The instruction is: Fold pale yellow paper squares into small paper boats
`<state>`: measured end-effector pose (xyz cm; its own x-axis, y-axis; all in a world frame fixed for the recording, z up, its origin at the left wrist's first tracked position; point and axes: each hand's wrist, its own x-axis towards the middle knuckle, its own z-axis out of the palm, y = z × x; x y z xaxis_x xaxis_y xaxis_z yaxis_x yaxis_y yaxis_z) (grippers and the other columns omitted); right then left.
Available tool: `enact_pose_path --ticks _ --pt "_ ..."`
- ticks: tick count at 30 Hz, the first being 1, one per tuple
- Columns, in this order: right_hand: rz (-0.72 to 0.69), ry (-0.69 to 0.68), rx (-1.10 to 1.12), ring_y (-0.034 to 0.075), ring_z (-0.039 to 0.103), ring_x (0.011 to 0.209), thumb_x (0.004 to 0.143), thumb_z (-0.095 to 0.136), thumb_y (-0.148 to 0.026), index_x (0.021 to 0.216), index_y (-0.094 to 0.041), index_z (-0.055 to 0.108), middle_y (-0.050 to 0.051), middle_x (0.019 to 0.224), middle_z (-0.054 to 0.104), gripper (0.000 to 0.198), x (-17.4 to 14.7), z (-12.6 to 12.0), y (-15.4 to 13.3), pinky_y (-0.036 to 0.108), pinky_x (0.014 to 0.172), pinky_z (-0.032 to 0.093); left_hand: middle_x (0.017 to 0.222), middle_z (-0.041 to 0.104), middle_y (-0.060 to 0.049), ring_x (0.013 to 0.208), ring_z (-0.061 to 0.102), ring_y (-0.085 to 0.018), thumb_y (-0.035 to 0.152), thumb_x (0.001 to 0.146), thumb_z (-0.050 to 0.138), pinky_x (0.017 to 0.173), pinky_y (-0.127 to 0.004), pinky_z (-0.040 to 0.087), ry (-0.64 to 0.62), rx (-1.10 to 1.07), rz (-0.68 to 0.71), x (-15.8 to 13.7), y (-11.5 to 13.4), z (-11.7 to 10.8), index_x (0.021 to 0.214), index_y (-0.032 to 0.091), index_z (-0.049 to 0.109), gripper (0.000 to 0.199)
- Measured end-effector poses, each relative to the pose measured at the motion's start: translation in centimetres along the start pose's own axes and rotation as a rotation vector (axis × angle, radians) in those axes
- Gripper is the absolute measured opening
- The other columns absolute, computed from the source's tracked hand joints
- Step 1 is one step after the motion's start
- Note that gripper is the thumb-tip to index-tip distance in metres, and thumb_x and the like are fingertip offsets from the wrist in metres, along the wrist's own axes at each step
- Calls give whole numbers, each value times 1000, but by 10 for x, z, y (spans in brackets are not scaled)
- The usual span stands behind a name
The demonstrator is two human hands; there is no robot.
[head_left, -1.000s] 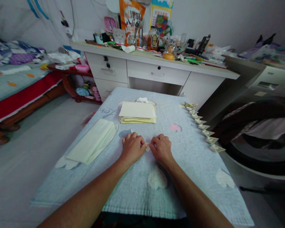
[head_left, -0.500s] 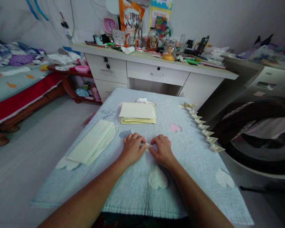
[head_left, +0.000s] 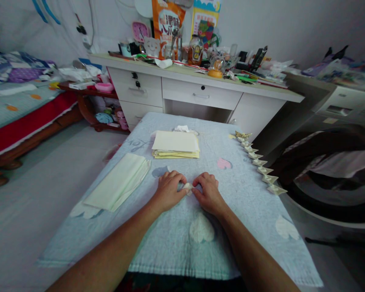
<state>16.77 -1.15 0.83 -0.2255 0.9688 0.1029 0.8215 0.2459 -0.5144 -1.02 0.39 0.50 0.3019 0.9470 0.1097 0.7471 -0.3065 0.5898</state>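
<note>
Between my two hands is a small folded piece of off-white paper (head_left: 188,187), low over the cloth-covered table (head_left: 167,239). My left hand (head_left: 171,188) pinches its left side with thumb and fingers. On its right side, my right hand (head_left: 207,188) closes thumb and fingertips on the paper. Part of the paper is hidden by the fingers. Beyond the hands lies a stack of cream and yellow paper sheets (head_left: 175,142). Left of my left hand rests a pile of pale green-white paper (head_left: 117,182). Several folded paper boats (head_left: 264,170) stand in a row along the table's right edge.
A white desk (head_left: 200,87) crowded with jars, a snack bag and small items stands behind the table. To the right is a front-loading washing machine (head_left: 331,162). A bed (head_left: 24,105) and a low wooden shelf (head_left: 88,95) are on the left. Crumpled white paper (head_left: 181,128) lies behind the stack.
The folded paper between my fingers shows a little more and looks slightly raised and opened. Both hands stay in nearly the same place. The view has shifted very slightly.
</note>
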Motion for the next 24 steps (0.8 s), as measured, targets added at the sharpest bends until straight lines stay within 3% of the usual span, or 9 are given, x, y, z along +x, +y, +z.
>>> enact_pose_path --ticks 3,9,24 --pt "-11 0 5 21 45 97 83 60 -24 92 -21 61 4 98 53 10 -1 -2 -1 32 83 31 89 65 -1 90 57 -20 27 75 65 81 -33 41 -19 -173 16 1 0 -2 87 21 61 14" --pt "-46 35 99 20 46 97 85 59 -26 94 -21 60 4 99 54 10 -2 -5 -3 32 85 33 81 63 2 78 59 -14 18 72 65 75 -26 46 3 -504 -17 2 -4 -2 103 20 59 32" --pt "-137 22 243 17 49 90 94 51 -32 88 -21 67 2 88 58 20 -4 -11 -6 31 84 33 70 58 2 65 53 -10 22 72 67 63 -22 44 -34 -696 -65 4 3 -9 85 15 64 15"
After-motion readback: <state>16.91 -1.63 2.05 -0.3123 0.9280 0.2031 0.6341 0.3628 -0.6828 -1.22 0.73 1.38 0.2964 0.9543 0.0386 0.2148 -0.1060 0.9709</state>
